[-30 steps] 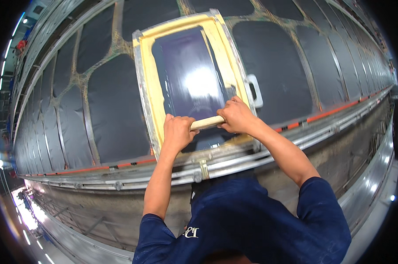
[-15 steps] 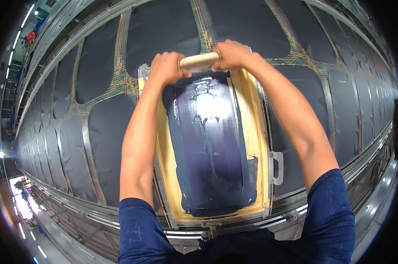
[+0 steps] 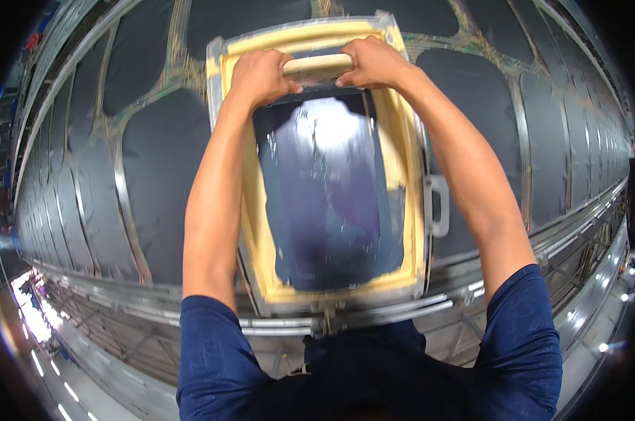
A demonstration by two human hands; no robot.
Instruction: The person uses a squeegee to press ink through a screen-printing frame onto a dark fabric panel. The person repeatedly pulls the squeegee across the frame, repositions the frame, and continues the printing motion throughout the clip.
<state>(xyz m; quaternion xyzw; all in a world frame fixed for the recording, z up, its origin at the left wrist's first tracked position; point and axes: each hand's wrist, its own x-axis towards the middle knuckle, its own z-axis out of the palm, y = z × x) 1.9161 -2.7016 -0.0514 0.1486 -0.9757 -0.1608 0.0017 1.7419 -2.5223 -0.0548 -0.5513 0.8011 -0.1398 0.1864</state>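
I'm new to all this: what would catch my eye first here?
First, the white glare on the dark, glossy surface inside the yellow-bordered frame, mid-picture. Above it, the left hand and right hand grip a pale bar near the frame's far end. Black sheets lie either side.

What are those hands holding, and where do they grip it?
The left hand grips the left end of a pale bar, the right hand its right end.
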